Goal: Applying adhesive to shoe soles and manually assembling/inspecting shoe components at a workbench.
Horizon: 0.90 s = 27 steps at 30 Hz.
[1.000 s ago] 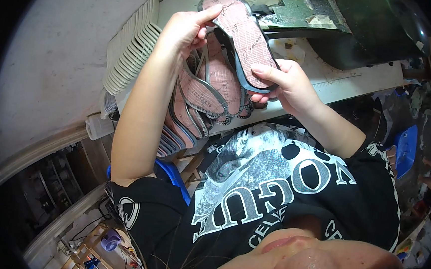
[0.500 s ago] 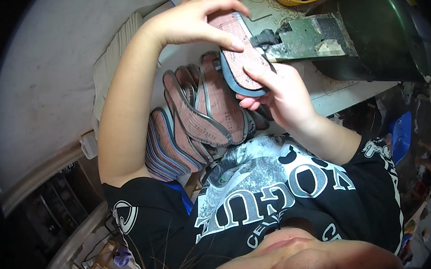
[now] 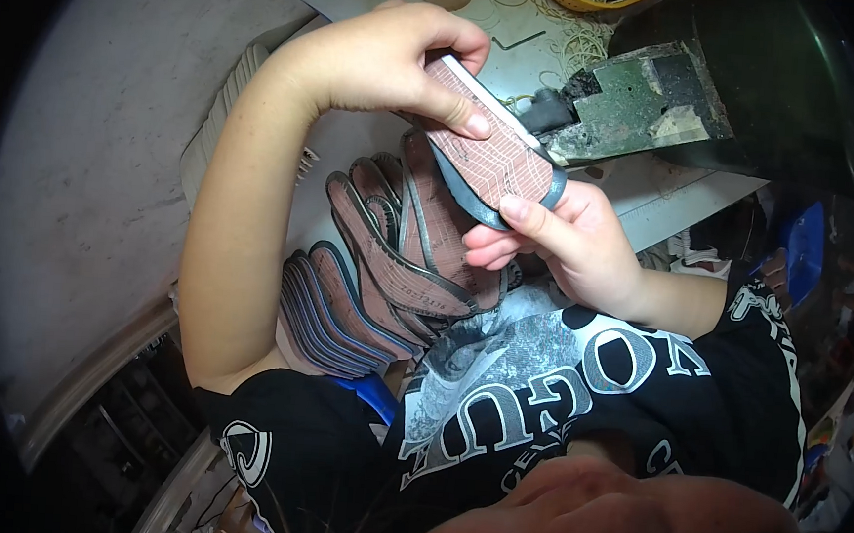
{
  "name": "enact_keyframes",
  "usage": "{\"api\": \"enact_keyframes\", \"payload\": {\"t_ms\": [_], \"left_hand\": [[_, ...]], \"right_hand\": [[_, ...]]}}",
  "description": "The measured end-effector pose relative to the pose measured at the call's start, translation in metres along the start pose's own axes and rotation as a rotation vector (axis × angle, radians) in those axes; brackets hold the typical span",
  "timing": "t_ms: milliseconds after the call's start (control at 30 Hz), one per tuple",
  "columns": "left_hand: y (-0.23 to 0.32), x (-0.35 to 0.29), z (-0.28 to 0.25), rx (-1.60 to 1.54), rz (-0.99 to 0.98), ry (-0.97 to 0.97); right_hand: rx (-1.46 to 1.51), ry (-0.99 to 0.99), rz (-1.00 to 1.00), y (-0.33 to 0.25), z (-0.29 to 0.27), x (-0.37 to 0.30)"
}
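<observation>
"Pink-topped sole (image 3: 499, 158): how is it held?"

"By the fingers of both hands. The left hand (image 3: 392, 61) wraps the upper end, its thumb pressed on the pink face; the right hand (image 3: 579, 240) pinches the lower end, thumb on top, the other fingers curled at the edge and partly beneath. It's held up, tilted, above the bench (image 3: 664, 209)."

"What makes that hold good?"

"I'd judge the step as steadying the sole and minding its edge. Keep both thumbs on the face, back from the rim, and let the pale strip (image 3: 493, 105) along the far side lie smooth. Support both ends evenly, so the sole doesn't twist. The machine's dark head (image 3: 552, 112) sits close by that edge; I'd keep skin away from it."

"Does the sole touch it?"

"Can't tell. The head is blurred, and its working point doesn't show."

"What else is hidden?"

"The sole's underside, and whatever the left hand covers. Farther out, the pile of pink soles (image 3: 388, 254) overlaps too much to count. The left forearm hides part of the pale stack (image 3: 222, 109) by the wall, and the picture's upper rim crops the yellow basket (image 3: 589, 1)."
</observation>
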<state>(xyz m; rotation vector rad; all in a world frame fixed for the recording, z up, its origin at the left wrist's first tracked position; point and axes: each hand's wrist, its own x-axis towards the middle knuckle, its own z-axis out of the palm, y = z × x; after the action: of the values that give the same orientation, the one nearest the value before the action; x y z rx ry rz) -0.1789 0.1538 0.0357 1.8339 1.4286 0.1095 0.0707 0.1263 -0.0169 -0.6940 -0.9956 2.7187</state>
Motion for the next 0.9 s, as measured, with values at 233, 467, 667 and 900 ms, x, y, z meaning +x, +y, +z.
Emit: {"api": "enact_keyframes", "payload": {"t_ms": [233,467,667,900], "left_hand": [[0.002,-0.018,0.014,-0.326,-0.087,-0.035],[-0.003,-0.035,0.035,-0.390,-0.220,-0.014],[-0.007,-0.036,0.053,-0.237,-0.289,0.023],[-0.023,-0.041,0.071,-0.604,-0.490,0.101]], "right_hand": [[0.083,0.061,-0.017,-0.002,-0.002,0.005],[0.069,0.070,0.036,-0.013,-0.012,0.021],[0.013,0.051,0.052,-0.018,-0.031,0.042],[-0.062,0.040,0.097,-0.022,-0.033,0.064]]}}
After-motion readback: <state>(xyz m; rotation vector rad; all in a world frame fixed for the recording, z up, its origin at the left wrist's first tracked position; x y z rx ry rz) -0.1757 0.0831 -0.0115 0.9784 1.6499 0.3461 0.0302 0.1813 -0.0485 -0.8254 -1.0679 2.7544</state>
